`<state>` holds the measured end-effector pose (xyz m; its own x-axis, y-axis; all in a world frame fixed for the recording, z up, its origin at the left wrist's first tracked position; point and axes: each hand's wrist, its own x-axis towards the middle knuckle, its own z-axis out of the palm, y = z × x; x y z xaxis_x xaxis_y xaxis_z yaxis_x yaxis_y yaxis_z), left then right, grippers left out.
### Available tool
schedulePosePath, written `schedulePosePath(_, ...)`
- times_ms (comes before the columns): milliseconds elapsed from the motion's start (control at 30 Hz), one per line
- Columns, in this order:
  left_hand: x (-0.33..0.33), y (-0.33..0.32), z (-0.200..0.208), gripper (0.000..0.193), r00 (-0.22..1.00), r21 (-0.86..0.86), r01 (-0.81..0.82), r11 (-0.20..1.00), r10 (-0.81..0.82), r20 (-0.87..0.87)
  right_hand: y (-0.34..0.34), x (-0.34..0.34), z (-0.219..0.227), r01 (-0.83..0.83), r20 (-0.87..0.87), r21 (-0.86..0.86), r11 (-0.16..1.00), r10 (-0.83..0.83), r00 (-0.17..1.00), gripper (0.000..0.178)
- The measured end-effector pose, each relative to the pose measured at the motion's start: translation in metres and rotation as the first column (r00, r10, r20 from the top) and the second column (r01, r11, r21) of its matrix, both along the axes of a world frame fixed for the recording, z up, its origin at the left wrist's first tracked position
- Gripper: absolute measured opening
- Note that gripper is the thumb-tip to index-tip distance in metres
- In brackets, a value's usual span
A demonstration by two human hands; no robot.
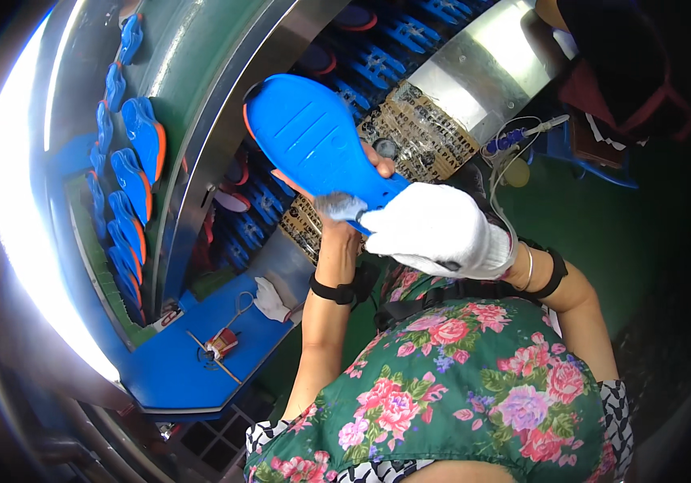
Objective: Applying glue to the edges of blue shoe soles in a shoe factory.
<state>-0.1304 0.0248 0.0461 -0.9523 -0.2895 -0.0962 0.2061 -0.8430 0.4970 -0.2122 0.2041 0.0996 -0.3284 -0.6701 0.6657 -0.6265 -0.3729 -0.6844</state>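
A: What's on the blue worktop (176,374)?
B: Spare white glove (270,301), small red spool (222,344), thin stick (215,357).
A: Left side?
B: Row of blue-orange soles (132,181) on the conveyor (193,121); blue racks (378,64) behind.

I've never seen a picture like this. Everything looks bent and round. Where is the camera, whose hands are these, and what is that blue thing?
The camera sits on a person's head and looks down, and its very wide lens bends straight edges. The flowered shirt at the bottom is the person's own. Both hands hold a blue shoe sole with an orange edge. The left hand is bare and grips it from below. The right hand wears a white glove and presses a small grey cloth against the sole's narrow end. To the left, more blue and orange soles lie in a row on a long belt. Below them, a blue shelf carries a spare white glove and a small red object too small to identify.
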Motion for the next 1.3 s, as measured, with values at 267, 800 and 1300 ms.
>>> schedulePosePath(267,-0.011,-0.010,-0.009,0.104,0.983,-0.023,-0.026,0.999,0.021,-0.183,0.007,-0.007,0.001,0.010,0.024,0.012,1.000,-0.011,1.000,0.027)
schedulePosePath(800,-0.011,-0.033,-0.007,0.116,0.996,0.015,0.076,0.997,-0.077,0.035,0.011,-0.012,-0.007,-0.142,0.465,0.034,0.989,0.111,0.879,0.016)
schedulePosePath(1300,-0.011,-0.060,-0.015,0.123,0.827,0.134,0.543,0.829,-0.556,0.087,0.007,-0.004,-0.015,-0.252,-0.157,0.180,0.951,0.280,0.947,0.031)
